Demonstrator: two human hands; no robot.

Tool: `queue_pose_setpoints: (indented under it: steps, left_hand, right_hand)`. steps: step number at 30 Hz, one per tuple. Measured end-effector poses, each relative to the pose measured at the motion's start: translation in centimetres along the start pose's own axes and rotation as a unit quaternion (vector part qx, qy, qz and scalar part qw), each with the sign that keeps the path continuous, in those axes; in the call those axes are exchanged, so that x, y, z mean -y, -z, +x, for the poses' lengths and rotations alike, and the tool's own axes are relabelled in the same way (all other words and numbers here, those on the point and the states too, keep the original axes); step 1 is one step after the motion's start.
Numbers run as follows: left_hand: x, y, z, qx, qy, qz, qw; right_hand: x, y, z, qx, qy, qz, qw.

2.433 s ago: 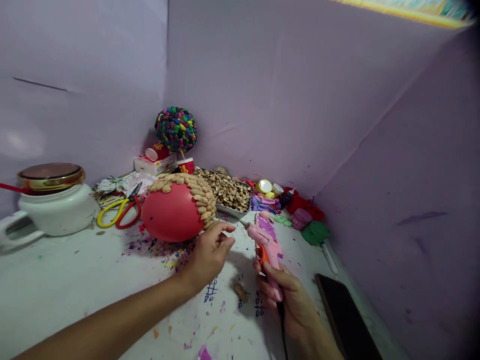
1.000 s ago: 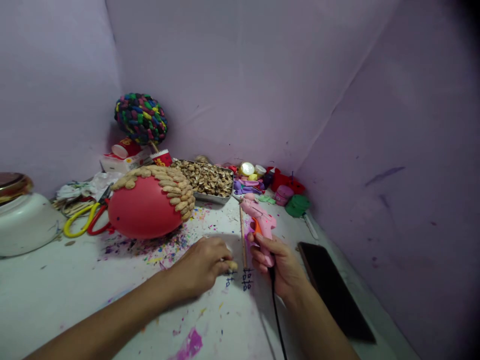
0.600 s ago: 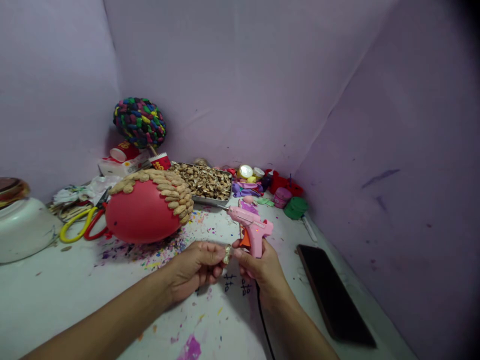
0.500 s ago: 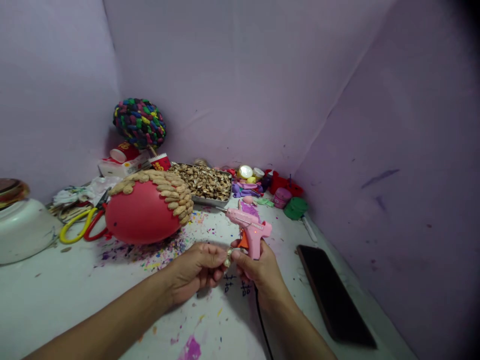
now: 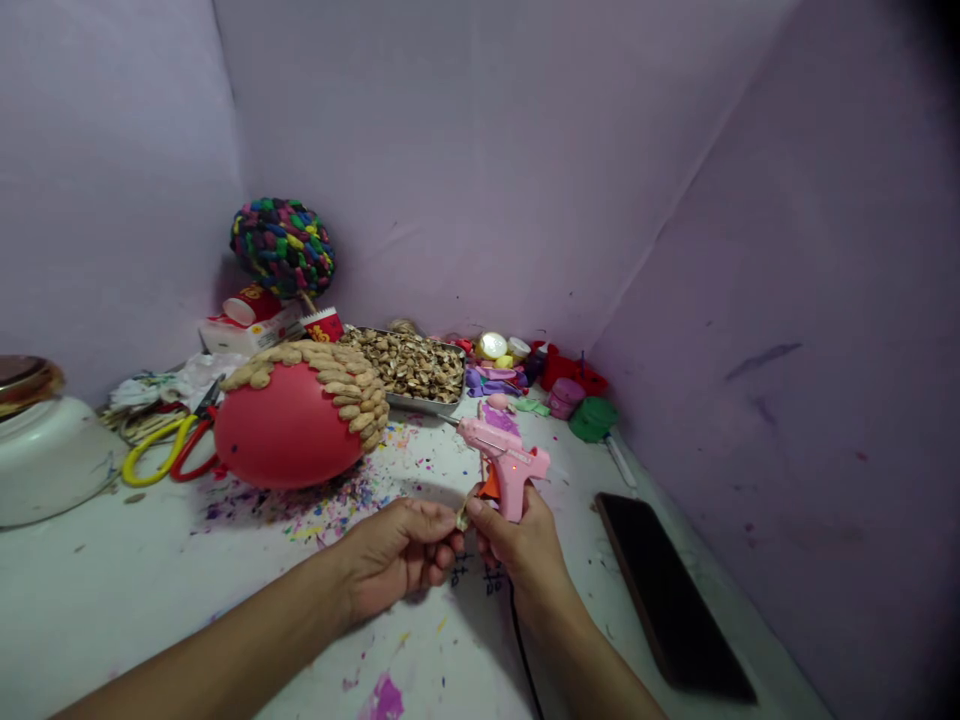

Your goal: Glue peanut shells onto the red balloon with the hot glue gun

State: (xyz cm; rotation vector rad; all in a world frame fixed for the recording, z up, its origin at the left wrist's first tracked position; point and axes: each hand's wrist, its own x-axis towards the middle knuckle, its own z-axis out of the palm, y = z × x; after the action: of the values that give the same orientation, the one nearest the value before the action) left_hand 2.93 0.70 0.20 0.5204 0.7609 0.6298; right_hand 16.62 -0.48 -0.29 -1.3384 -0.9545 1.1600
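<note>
My left hand [image 5: 401, 555] is closed in a pinch on a small peanut shell [image 5: 462, 517], held just above the white table. My right hand [image 5: 517, 540] grips a pink glue gun [image 5: 502, 463] by its handle, nozzle pointing left and away; its thumb and forefinger also touch the shell. A red balloon [image 5: 289, 430] lies on the table behind my left hand, its top and right side covered with glued peanut shells [image 5: 352, 385]. A metal tray [image 5: 442, 405] full of loose shells sits behind it.
A black phone [image 5: 667, 590] lies at the right. Yellow and red scissors [image 5: 161, 450] and a white jar [image 5: 45, 450] are at the left. A multicoloured ball [image 5: 283, 245], boxes and small pots crowd the back corner. Purple walls close in on three sides. The gun's black cord [image 5: 525, 660] runs toward me.
My left hand picked a shell up off the table and lifted it to my right hand. The glue gun tilted upright and both hands now meet on the shell.
</note>
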Motion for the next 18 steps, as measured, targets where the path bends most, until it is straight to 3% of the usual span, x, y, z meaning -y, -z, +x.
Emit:
queue_pose_setpoints:
  steps: [10, 14, 18]
  left_hand:
    - [-3.2, 2.1, 0.1, -0.066, -0.028, -0.117, 0.991]
    - [-3.7, 2.8, 0.3, -0.081, -0.037, -0.139, 0.986]
    - [-3.7, 2.8, 0.3, -0.079, -0.035, -0.145, 0.986]
  right_hand:
    - [2.2, 1.5, -0.3, 0.068, 0.02, 0.055, 0.996]
    - [2.5, 2.1, -0.5, 0.076, 0.031, 0.009, 0.997]
    - [2.2, 2.5, -0.6, 0.126, 0.032, -0.053, 0.99]
